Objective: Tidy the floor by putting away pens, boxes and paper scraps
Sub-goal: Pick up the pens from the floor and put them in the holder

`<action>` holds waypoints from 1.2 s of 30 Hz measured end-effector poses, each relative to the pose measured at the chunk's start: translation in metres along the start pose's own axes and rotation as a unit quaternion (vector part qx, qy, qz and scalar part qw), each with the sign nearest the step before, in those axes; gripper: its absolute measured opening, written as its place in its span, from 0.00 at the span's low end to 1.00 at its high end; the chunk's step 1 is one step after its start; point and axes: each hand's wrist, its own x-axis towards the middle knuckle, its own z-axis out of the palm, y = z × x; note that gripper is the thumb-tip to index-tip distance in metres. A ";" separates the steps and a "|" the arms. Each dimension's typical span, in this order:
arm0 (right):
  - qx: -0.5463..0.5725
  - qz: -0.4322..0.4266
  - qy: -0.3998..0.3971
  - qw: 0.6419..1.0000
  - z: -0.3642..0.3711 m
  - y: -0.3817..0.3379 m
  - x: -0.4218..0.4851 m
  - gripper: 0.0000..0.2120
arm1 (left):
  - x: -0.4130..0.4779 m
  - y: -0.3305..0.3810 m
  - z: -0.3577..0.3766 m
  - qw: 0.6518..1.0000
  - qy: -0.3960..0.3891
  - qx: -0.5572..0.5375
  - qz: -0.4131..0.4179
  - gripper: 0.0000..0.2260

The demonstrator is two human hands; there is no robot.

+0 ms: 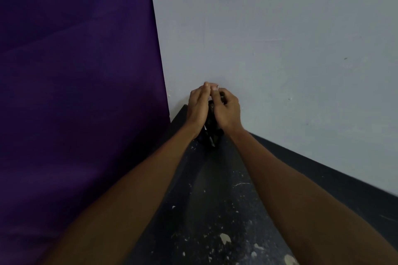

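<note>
Both my arms reach forward into the corner where a grey wall meets a purple surface. My left hand (197, 108) and my right hand (226, 110) are pressed together around a dark, crumpled thing (210, 133), perhaps a black bag, which hangs below my wrists down to the floor. Most of it is hidden between my palms. A small, thin, light object (218, 87) sticks up at my right fingertips; I cannot tell what it is.
A dark floor (206, 200) speckled with white paint spots and small pale scraps (225, 238) runs toward me. A grey wall (280, 49) with a black skirting (323, 170) is on the right. A purple fabric surface (75, 71) fills the left.
</note>
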 end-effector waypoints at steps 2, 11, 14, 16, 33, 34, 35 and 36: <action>-0.021 -0.022 -0.006 1.000 -0.003 0.002 0.002 0.12 | 0.000 -0.005 -0.002 1.000 0.005 -0.017 -0.010 0.17; -0.005 -0.110 0.006 0.994 -0.008 -0.007 -0.003 0.02 | 0.005 -0.010 -0.013 0.999 0.008 -0.002 -0.031 0.15; -0.098 -0.102 -0.025 0.990 -0.005 -0.001 -0.005 0.04 | 0.005 -0.009 -0.013 0.999 0.005 -0.023 -0.042 0.12; -0.144 -0.095 -0.037 0.984 -0.005 0.002 -0.006 0.08 | 0.005 -0.013 -0.010 0.999 0.013 -0.013 -0.045 0.14; 0.034 -0.038 -0.033 0.998 -0.025 -0.007 -0.010 0.18 | 0.027 -0.003 0.011 0.973 0.211 -0.032 -0.085 0.25; 0.022 -0.048 -0.036 0.998 -0.031 -0.004 -0.011 0.19 | 0.028 -0.004 0.007 0.972 0.211 -0.039 -0.092 0.25; 0.003 -0.058 -0.049 0.997 -0.036 -0.001 -0.012 0.21 | 0.031 -0.010 0.003 0.971 0.212 -0.047 -0.100 0.25; -0.019 -0.063 -0.073 0.995 -0.040 0.001 -0.014 0.22 | 0.030 -0.011 0.000 0.970 0.210 -0.060 -0.111 0.25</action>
